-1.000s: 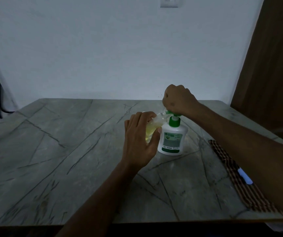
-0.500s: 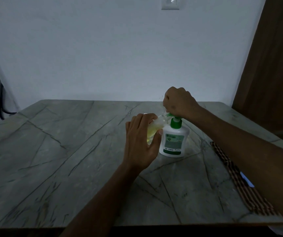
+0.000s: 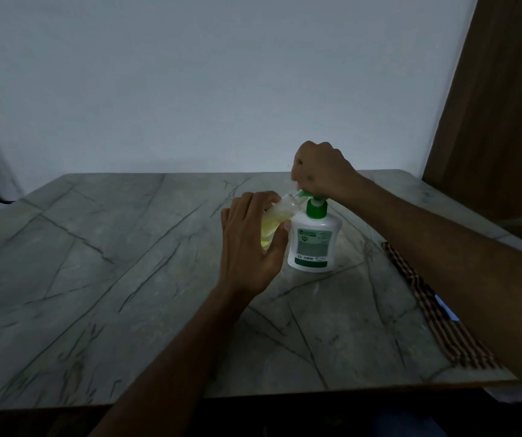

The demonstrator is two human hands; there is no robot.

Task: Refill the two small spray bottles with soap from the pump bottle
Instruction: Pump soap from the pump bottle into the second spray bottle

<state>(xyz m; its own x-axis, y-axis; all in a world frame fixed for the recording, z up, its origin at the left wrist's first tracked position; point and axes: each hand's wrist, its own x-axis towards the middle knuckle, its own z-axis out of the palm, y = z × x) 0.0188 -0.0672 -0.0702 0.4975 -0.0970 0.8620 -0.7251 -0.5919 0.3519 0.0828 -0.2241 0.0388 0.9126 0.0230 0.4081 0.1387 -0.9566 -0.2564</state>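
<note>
Head view, left grip: the left hand is curled round a small clear spray bottle, thumb on the near side and fingers wrapped behind it, holding it tilted so that its open neck points up and to the right.
Head view, spray bottle: it holds pale yellow soap in its lower part; its mouth sits right at the green nozzle of the pump bottle, touching it or just under it, I cannot tell which.
Head view, right grip: the right hand is closed into a fist on top of the green pump head, fingers curled down over it; the head itself is mostly hidden under the hand.
Head view, pump bottle: white with a green collar and a green label, standing upright on the counter, just right of the left hand and touching its thumb side.
Head view, counter: grey marbled stone with dark veins, set against a pale wall.
Head view, right edge: a striped cloth lies along the counter's right side, partly under the right forearm, with a small light blue object on it, too hidden to identify.
</note>
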